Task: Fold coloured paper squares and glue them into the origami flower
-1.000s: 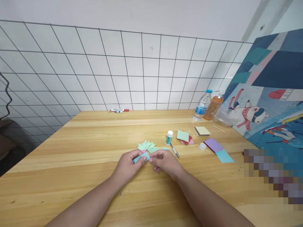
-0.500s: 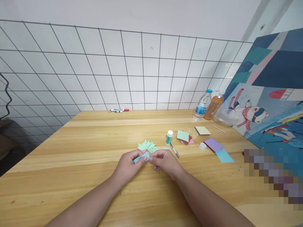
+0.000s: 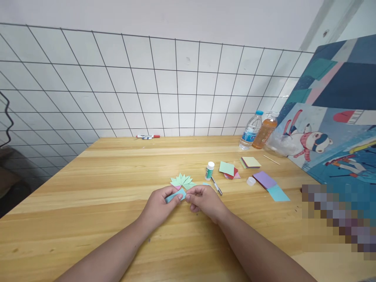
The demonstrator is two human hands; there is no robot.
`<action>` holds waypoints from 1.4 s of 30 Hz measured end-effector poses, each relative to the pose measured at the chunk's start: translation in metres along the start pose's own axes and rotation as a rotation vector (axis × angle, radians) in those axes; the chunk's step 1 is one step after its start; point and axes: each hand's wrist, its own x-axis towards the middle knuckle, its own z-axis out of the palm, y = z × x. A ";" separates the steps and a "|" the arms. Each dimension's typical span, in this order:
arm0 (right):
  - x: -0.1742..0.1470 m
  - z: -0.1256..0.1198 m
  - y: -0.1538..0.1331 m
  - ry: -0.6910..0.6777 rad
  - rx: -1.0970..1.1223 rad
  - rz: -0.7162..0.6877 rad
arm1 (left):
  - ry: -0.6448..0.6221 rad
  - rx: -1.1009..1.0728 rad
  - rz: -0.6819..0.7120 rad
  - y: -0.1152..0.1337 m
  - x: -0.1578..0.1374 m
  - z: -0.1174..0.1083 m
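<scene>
A folded strip of light-blue paper [image 3: 179, 194] is pinched between thumb and fingers of my left hand [image 3: 161, 201]. Its right end meets the fingertips of my right hand [image 3: 207, 200], which are closed on that corner. Just beyond my hands lies a fan of pointed, folded green paper [image 3: 182, 180], with a bit of pink paper [image 3: 178, 187] at its lower left. My fingers hide part of the blue strip. A second blue piece [image 3: 206, 184] shows only partly behind my right hand.
Past my right hand are a glue stick [image 3: 209, 171], a pen [image 3: 216, 185], green and red paper squares [image 3: 227, 168], a yellow-topped stack [image 3: 250, 162], a clear cap [image 3: 251, 181], purple paper [image 3: 264, 179] and a toothpick [image 3: 272, 159]. Bottles [image 3: 251, 131] and markers [image 3: 148, 137] stand or lie at the back.
Almost nothing differs. Both hands keep their hold on the blue paper, and the view has shifted very slightly.
</scene>
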 end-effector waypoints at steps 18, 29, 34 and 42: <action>0.000 -0.001 0.001 -0.008 -0.037 -0.009 | -0.009 -0.038 0.047 0.002 0.000 0.001; -0.002 -0.004 -0.003 -0.028 -0.019 -0.022 | 0.000 -0.051 -0.017 -0.005 0.003 0.000; -0.002 -0.002 -0.002 0.000 -0.050 0.003 | -0.012 -0.074 0.009 -0.006 0.002 0.000; 0.003 0.000 0.006 0.027 -0.103 -0.033 | -0.006 -0.036 0.024 -0.003 0.001 0.002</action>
